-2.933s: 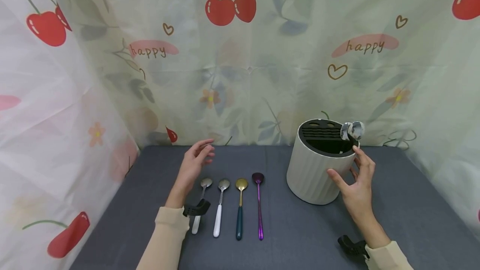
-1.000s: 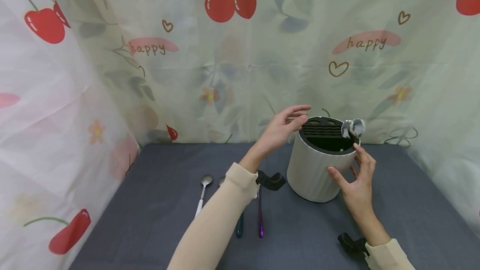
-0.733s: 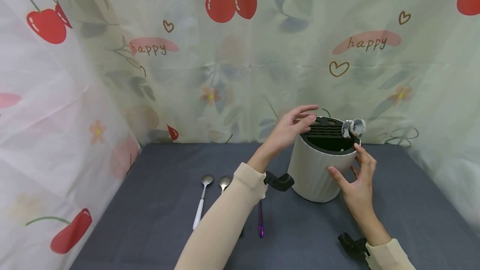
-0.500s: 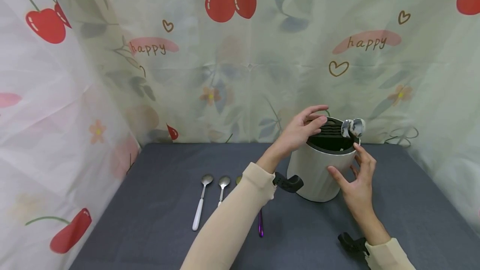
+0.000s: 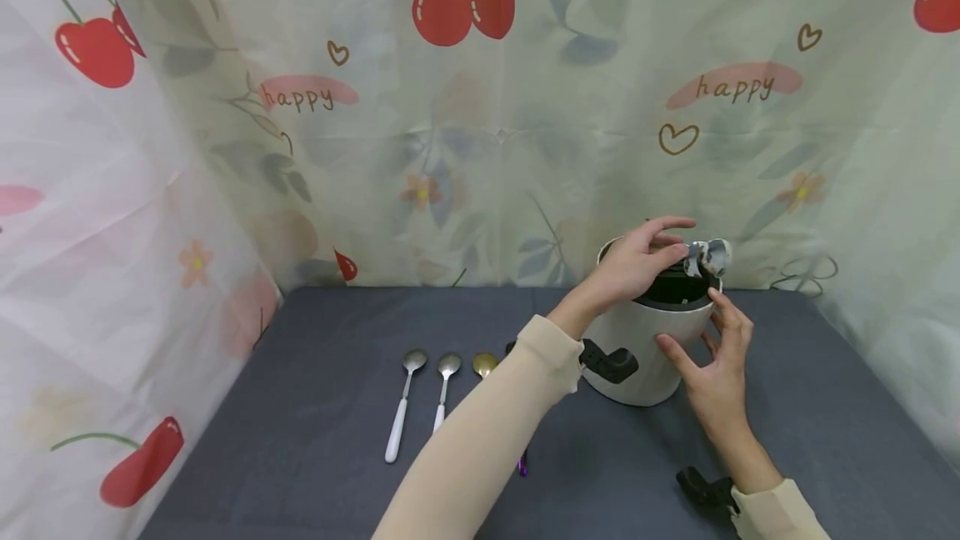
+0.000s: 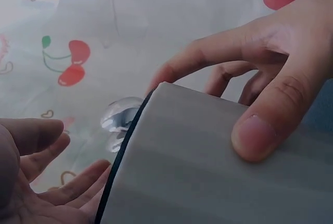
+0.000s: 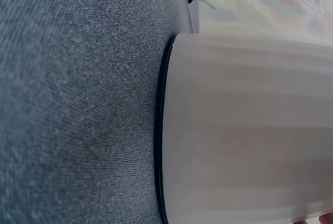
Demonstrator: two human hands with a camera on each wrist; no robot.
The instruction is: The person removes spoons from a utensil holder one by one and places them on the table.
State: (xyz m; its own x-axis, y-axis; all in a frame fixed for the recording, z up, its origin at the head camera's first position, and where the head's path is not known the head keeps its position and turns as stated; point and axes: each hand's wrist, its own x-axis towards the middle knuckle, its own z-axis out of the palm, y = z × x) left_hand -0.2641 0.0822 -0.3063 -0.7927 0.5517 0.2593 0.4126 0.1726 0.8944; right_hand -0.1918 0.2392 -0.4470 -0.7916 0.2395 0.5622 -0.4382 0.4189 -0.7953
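My right hand [image 5: 716, 365] grips the side of a pale grey, ribbed utensil holder [image 5: 660, 336], thumb on the near wall and fingers around the right side. Two shiny silver spoon heads [image 5: 717, 257] stick up at its right rim. Over the dark top of the holder is my left hand [image 5: 637, 267], fingers extended and parted, fingertips right at the spoon heads. The left wrist view shows this left hand [image 6: 52, 182] holding nothing beside the spoon heads [image 6: 122, 115], while the right thumb presses the wall. Much of the holder's top is hidden by the left hand.
Left on the dark grey cloth [image 5: 330, 407] lie two white-handled spoons, one outermost spoon [image 5: 397, 427] and one inner spoon [image 5: 448, 367]. A gold spoon [image 5: 484, 364] and a purple spoon [image 5: 522, 465] are partly hidden under my left arm. A printed curtain [image 5: 495, 190] stands behind.
My left hand has moved right from above the row of spoons, across the holder's top to the silver spoon heads. The right hand and holder have stayed in place.
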